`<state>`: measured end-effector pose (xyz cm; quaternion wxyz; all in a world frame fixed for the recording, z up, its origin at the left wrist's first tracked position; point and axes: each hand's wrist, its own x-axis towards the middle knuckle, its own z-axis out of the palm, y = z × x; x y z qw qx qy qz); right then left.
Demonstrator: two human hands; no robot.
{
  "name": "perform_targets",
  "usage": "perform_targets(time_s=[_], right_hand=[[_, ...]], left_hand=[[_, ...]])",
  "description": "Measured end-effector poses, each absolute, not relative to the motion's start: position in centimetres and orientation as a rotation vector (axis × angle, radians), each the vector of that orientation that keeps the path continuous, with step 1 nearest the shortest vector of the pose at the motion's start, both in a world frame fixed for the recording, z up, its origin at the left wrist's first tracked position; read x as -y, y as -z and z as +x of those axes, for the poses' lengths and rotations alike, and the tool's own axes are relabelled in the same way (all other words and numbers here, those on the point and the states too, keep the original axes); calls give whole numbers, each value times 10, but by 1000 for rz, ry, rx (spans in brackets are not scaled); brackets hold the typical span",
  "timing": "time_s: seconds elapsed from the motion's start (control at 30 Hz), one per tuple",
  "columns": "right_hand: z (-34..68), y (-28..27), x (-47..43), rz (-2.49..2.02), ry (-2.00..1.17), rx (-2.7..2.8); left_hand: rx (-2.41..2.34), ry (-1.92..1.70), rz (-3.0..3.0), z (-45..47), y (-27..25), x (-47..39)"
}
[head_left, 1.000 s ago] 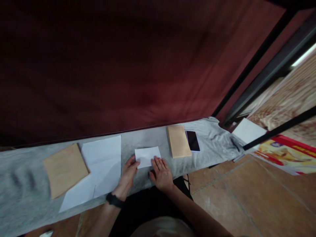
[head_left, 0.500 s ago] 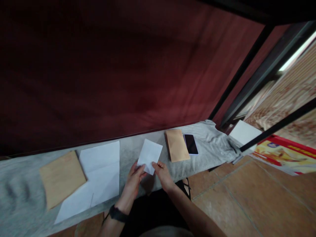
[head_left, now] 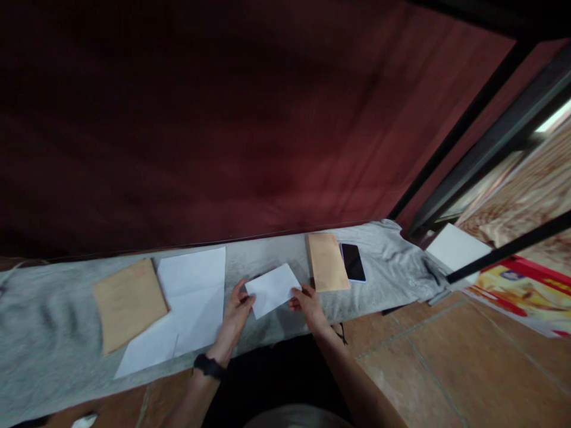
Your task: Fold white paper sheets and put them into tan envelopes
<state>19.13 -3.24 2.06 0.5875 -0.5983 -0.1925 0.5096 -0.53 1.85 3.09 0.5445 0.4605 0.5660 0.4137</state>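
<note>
A small white rectangle of folded paper [head_left: 273,290] is held between my two hands, its long side running across. My left hand [head_left: 237,308] pinches its left end, thumb on top. At the right end my right hand [head_left: 307,302] grips it in the same way. Just right of it lies a stack of brown envelopes [head_left: 329,261]. Left of my hands, flat white sheets [head_left: 200,297] rest on the grey cloth [head_left: 254,252], and a brown envelope [head_left: 130,304] overlaps them.
A dark-screened phone [head_left: 353,261] lies beside the brown stack. Behind the cloth-covered bench hangs a dark red curtain [head_left: 250,148]. Black metal bars [head_left: 464,128] stand at the right, near a white box [head_left: 457,246] and a red-and-yellow printed carton [head_left: 526,291].
The white paper has turned from upright to lying crosswise, and my hands have moved apart to its two ends. The view has shifted slightly left.
</note>
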Motion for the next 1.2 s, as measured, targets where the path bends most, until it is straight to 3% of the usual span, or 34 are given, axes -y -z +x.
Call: perform_targets(time_s=[0.27,0.47,0.57,1.0,1.2], right_hand=[[189,-10,38,-1603,-1130,698],[191,-13,46,-2037,-211,1487],[189,-13,41,-1958,-8,1771],[175,12,31,-1888,105,2040],[180,10,32,-1875,69,2151]], left_hand=[[-1477,-1076,1382,3,-17,-32],[-1542,-960,1592,1,-11,-44],[-1555,-882,1725,1,-8,-48],[-1659,-881,2111,23,-7,-22],[-1490,-593,2507,58,8,-1]])
